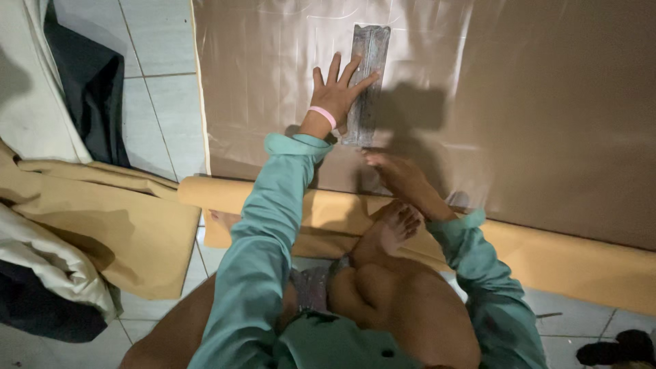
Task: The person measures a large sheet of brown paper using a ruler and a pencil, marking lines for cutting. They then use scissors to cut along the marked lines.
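Head view — left hand (336, 92) flat on grey ruler (367, 82).

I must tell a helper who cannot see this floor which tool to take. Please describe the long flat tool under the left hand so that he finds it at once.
Find the wide shiny brown fabric spread over the tiled floor. Near its upper middle lies a ruler, with the left hand pressing flat on it. It is the only hard, clear, straight strip there; everything around it is soft cloth.
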